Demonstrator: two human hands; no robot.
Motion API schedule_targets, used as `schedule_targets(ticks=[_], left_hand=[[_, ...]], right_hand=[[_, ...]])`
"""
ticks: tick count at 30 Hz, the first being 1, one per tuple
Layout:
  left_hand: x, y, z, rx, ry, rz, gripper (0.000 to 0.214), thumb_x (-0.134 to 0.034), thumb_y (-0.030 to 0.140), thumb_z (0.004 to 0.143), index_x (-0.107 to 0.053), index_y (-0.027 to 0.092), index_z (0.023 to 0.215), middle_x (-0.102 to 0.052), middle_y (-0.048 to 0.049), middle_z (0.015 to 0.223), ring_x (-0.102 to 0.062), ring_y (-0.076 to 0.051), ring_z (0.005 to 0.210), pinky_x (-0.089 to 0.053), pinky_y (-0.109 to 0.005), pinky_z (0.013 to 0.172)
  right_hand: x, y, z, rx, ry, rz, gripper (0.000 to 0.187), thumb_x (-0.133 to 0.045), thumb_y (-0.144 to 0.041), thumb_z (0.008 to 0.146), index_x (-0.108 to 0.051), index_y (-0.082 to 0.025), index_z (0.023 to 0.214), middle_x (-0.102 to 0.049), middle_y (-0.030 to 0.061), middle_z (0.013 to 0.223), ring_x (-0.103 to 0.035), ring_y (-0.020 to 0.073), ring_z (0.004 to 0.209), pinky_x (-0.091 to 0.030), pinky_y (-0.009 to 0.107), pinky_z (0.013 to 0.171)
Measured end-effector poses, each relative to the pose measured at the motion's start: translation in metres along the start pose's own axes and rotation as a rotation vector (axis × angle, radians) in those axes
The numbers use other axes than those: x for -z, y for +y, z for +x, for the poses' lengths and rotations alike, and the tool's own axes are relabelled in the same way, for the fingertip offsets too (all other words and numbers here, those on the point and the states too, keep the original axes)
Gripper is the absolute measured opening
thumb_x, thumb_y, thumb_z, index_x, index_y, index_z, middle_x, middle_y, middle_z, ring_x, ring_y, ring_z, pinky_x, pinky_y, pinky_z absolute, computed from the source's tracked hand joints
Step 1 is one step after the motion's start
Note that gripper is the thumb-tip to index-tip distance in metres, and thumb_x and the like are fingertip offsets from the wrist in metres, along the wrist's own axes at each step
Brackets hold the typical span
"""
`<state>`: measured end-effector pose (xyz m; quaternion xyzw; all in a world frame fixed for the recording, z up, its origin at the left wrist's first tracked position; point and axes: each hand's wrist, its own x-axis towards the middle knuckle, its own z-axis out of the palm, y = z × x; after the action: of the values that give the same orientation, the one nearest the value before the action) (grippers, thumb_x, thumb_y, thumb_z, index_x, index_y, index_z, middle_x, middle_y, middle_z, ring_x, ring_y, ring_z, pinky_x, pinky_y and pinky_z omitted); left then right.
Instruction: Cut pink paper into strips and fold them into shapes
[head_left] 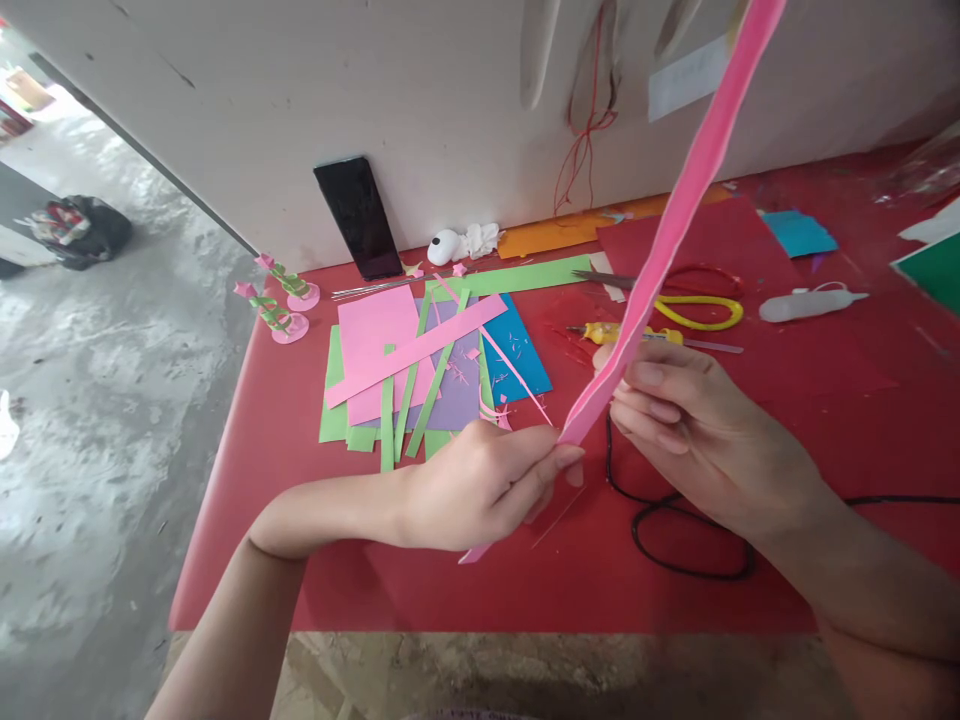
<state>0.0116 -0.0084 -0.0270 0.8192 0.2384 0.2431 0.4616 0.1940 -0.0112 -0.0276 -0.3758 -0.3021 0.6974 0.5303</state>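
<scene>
A long pink paper strip (pixel 686 195) runs between both hands, its upper end rising out of the top of the view. My left hand (pixel 487 485) is closed on the lower part, and a short tail of the strip pokes out below the fist. Higher up, my right hand (pixel 667 400) pinches the same strip between thumb and fingers. Beyond the left hand lie pink paper (pixel 375 330), purple paper (pixel 457 375), blue paper (pixel 517 350) and green strips (pixel 439 400), with small pink scraps on top.
Scissors (pixel 697 310) with yellow and red handles, a yellow glue gun (pixel 634 333) and a white squeeze bottle (pixel 810 304) lie behind the right hand. A black cord (pixel 690 570) loops beneath it. A phone (pixel 360 218) leans on the wall; two paper flowers (pixel 277 310) stand at left.
</scene>
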Motion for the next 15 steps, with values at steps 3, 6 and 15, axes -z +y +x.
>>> schedule_targets(ticks=[3,6,15], left_hand=[[0.0,0.001,0.0,-0.017,-0.009,-0.003,0.031,-0.032,0.016,0.097,-0.057,0.009,0.081,-0.05,0.0042,0.048,-0.046,-0.004,0.04,-0.041,-0.014,0.044],[-0.006,0.001,-0.003,-0.037,-0.064,-0.014,0.031,-0.034,0.014,0.096,-0.059,0.008,0.079,-0.052,0.0029,0.05,-0.046,-0.004,0.041,-0.04,-0.014,0.044],[-0.014,-0.002,-0.006,0.018,-0.219,-0.201,0.033,-0.033,0.018,0.097,-0.06,0.006,0.084,-0.049,0.0035,0.049,-0.045,-0.004,0.042,-0.04,-0.014,0.043]], right_hand=[[-0.002,-0.001,0.0,-0.033,0.022,0.012,0.021,-0.08,-0.018,0.064,-0.064,-0.019,0.052,-0.032,-0.0076,0.049,-0.022,0.0006,0.042,-0.02,0.014,0.033],[0.003,-0.019,0.004,0.003,0.123,0.065,0.032,-0.083,-0.015,0.059,-0.054,-0.016,0.047,-0.035,-0.0079,0.052,-0.026,-0.0011,0.043,-0.025,0.01,0.034],[0.045,-0.061,0.035,0.234,0.17,-0.248,0.043,-0.083,-0.035,0.067,-0.043,-0.023,0.055,-0.04,-0.0064,0.06,-0.019,0.0055,0.045,-0.017,0.021,0.032]])
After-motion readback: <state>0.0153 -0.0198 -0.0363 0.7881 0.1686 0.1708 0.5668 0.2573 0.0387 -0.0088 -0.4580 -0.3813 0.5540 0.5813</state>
